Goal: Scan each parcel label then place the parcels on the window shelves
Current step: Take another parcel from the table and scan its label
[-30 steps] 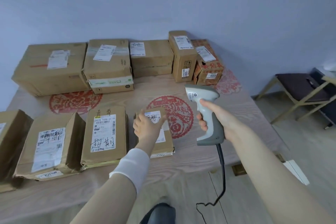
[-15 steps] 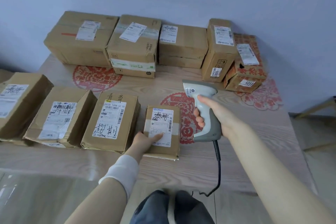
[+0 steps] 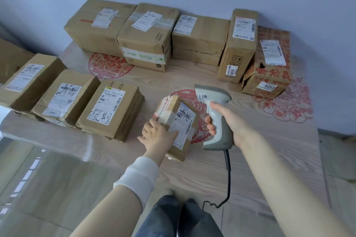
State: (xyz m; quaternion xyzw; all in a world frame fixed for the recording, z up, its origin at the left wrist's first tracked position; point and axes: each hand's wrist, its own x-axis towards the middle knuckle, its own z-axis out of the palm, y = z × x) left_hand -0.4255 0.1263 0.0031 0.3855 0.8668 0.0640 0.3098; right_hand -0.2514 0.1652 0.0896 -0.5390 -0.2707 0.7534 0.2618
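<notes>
A small brown parcel (image 3: 178,113) with a white label is tilted up off the wooden table (image 3: 269,140), and my left hand (image 3: 157,136) grips its near left edge. My right hand (image 3: 224,123) holds a grey corded barcode scanner (image 3: 213,106) just right of the parcel, its head above the parcel's far corner. Three flat labelled parcels (image 3: 111,109) lie in a row to the left. Several bigger cardboard boxes (image 3: 198,38) stand along the back wall.
A red-printed box (image 3: 269,67) sits at the back right. Red paper-cut decorations (image 3: 107,65) lie on the table top. The scanner cable (image 3: 228,175) hangs over the near table edge. My knees show below, and a glossy floor lies to the left.
My left hand has taken hold of the small parcel and tipped it up from lying flat. The scanner stayed beside it. My view has shifted left and downward.
</notes>
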